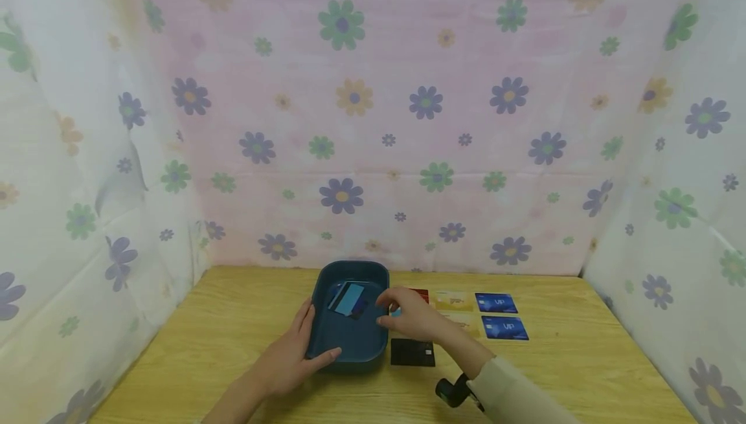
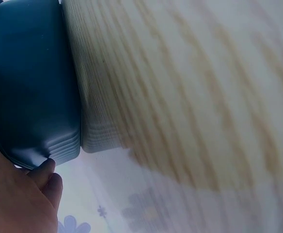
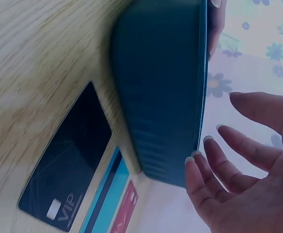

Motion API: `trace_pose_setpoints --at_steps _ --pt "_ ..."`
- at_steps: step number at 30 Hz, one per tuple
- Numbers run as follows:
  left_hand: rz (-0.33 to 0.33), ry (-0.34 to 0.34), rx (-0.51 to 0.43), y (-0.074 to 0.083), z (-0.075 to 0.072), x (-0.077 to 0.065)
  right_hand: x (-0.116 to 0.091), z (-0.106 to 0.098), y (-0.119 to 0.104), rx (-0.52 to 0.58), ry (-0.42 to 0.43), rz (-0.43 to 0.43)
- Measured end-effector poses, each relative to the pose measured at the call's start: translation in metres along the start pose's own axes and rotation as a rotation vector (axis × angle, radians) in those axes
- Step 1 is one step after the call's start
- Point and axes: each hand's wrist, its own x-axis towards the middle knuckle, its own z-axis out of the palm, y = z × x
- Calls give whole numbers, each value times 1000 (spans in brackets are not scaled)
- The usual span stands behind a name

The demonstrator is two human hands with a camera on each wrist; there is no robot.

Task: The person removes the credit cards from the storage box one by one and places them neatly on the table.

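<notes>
A dark blue plastic tray (image 1: 350, 362) stands on the table, with a light blue card (image 1: 348, 298) that bears a dark stripe lying over darker blue cards inside. My left hand (image 1: 285, 356) holds the tray at its left side, thumb across the near left rim and fingers along the outer wall. Over the tray's right rim is my right hand (image 1: 410, 314), its fingers loosely bent and apart, holding nothing. In the right wrist view a black VIP card (image 3: 69, 160), a teal striped card (image 3: 105, 191) and a red card (image 3: 125, 208) lie beside the tray.
Two blue VIP cards (image 1: 504, 328) lie right of the tray, beside gold cards (image 1: 454, 300) partly covered by my right forearm. A black wrist camera mount (image 1: 453, 391) sits at my right sleeve. Flowered cloth (image 1: 384, 120) walls the table's back and sides.
</notes>
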Motion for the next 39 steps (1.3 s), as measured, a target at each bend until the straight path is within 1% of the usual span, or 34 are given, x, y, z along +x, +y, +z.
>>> trace_pose_setpoints --at_steps 8,14,17,19,22,25,29,32,35,39 --pt "-9 -4 -9 0 0 1 15 12 -8 9 16 -7" --pt "-3 -9 -14 2 1 -2 20 21 -13 40 3 5" --pt "4 -6 -11 3 0 -3 25 25 -16 67 3 21" --pt "7 -2 -7 3 -1 -3 30 28 -19 103 11 57" --pt "15 8 -8 3 -1 -2 38 34 -23 187 40 152" --pt "10 1 -1 3 -1 -1 48 43 -26 254 88 242" --pt "5 -8 2 2 -1 -1 57 55 -28 291 150 318" --pt "10 -11 -9 2 -2 -1 63 63 -25 290 191 343" --pt "11 -13 -8 2 -3 -2 70 71 -20 262 235 336" --pt "18 -13 2 2 -2 -1 80 81 -13 199 292 321"
